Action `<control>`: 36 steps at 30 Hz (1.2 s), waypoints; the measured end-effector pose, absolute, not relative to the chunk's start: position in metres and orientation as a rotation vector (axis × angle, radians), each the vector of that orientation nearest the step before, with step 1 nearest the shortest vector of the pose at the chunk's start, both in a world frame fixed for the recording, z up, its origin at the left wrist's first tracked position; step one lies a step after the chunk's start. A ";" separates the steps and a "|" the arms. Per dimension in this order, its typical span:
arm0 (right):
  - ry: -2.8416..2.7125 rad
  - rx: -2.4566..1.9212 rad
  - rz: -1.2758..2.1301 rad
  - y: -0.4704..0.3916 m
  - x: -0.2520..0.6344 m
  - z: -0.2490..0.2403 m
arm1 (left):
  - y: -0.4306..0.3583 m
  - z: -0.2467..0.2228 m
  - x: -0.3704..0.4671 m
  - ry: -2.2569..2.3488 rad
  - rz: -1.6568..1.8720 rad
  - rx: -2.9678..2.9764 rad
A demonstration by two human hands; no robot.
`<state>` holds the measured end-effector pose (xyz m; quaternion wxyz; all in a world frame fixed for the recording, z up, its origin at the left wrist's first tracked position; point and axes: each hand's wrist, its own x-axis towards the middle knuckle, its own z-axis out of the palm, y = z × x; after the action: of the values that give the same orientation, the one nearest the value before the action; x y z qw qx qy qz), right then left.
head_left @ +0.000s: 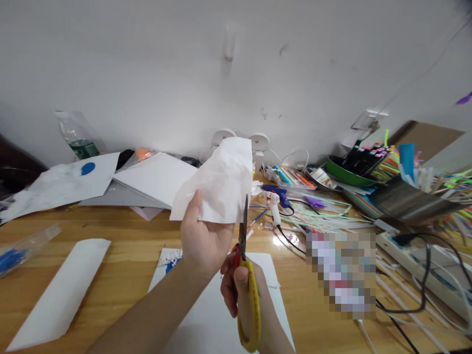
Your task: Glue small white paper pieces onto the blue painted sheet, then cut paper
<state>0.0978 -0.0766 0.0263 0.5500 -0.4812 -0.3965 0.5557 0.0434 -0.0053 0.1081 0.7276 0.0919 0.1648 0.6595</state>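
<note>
A piece of white paper [224,182] is pinched in my left hand [206,241], thumb in front and fingers behind, raised above the table. My right hand [254,290] grips a pair of scissors [251,300] with yellow and red handles, their blades pointing up. The blades meet the paper along its right edge, near the lower corner. Below both hands lies a white sheet [195,314] with a blue patch and small white bits at its upper left corner, partly hidden by my left forearm.
To the left lie a curled strip of white paper [62,290] and a clear bag with blue contents [18,253]. A bottle [77,137] stands by the wall. Rightward are glue guns [273,206], markers [291,177], a green bowl [346,172] and a power strip [413,265] with cords.
</note>
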 end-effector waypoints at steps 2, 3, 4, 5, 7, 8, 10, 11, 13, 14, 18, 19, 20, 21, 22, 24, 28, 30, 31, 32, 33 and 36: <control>-0.909 -1.129 1.364 -0.077 0.098 0.027 | -0.006 0.109 0.043 0.369 1.460 0.192; -0.891 -1.121 1.396 -0.076 0.098 0.028 | -0.006 0.110 0.044 0.371 1.462 0.188; -0.868 -1.117 1.419 -0.076 0.098 0.029 | -0.006 0.110 0.044 0.370 1.463 0.189; -0.849 -1.117 1.436 -0.076 0.098 0.030 | -0.006 0.110 0.044 0.365 1.465 0.194; -0.843 -1.109 1.461 -0.076 0.099 0.030 | -0.005 0.109 0.044 0.356 1.471 0.206; -0.849 -1.105 1.467 -0.076 0.099 0.029 | -0.005 0.109 0.044 0.354 1.475 0.211; -0.862 -1.093 1.483 -0.076 0.101 0.026 | -0.005 0.108 0.043 0.351 1.478 0.220; -0.864 -1.087 1.491 -0.076 0.101 0.025 | -0.005 0.107 0.043 0.348 1.474 0.225; -0.845 -1.088 1.512 -0.076 0.102 0.023 | -0.005 0.106 0.043 0.337 1.458 0.240; -0.835 -1.091 1.527 -0.077 0.102 0.024 | -0.005 0.106 0.043 0.330 1.450 0.250; -0.838 -1.122 1.515 -0.080 0.101 0.031 | -0.005 0.105 0.042 0.338 1.449 0.265; -0.852 -1.133 1.491 -0.081 0.100 0.032 | -0.005 0.105 0.042 0.352 1.446 0.260; -0.866 -1.147 1.468 -0.081 0.100 0.033 | -0.006 0.105 0.042 0.368 1.438 0.251; -0.877 -1.160 1.453 -0.081 0.100 0.033 | -0.007 0.105 0.042 0.383 1.430 0.240; -0.884 -1.170 1.450 -0.081 0.101 0.031 | -0.007 0.106 0.042 0.394 1.421 0.230; -0.906 -1.157 1.471 -0.080 0.102 0.027 | -0.009 0.107 0.042 0.400 1.409 0.211; -0.970 -1.107 1.400 -0.079 0.105 0.021 | -0.013 0.110 0.044 0.391 1.392 0.187; -0.977 -1.105 1.352 -0.081 0.106 0.024 | -0.014 0.110 0.045 0.390 1.371 0.185; -0.982 -1.101 1.349 -0.082 0.107 0.026 | -0.015 0.110 0.045 0.384 1.358 0.188; -0.984 -1.101 1.352 -0.083 0.107 0.028 | -0.015 0.109 0.045 0.375 1.347 0.190; -0.982 -1.108 1.355 -0.084 0.107 0.029 | -0.016 0.109 0.046 0.367 1.340 0.190; -0.965 -1.141 1.368 -0.082 0.109 0.027 | -0.019 0.109 0.047 0.380 1.338 0.159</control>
<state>0.1093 -0.0823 0.0271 0.5295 -0.4778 -0.4040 0.5729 0.0471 -0.0187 0.1095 0.7649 0.0733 0.1747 0.6156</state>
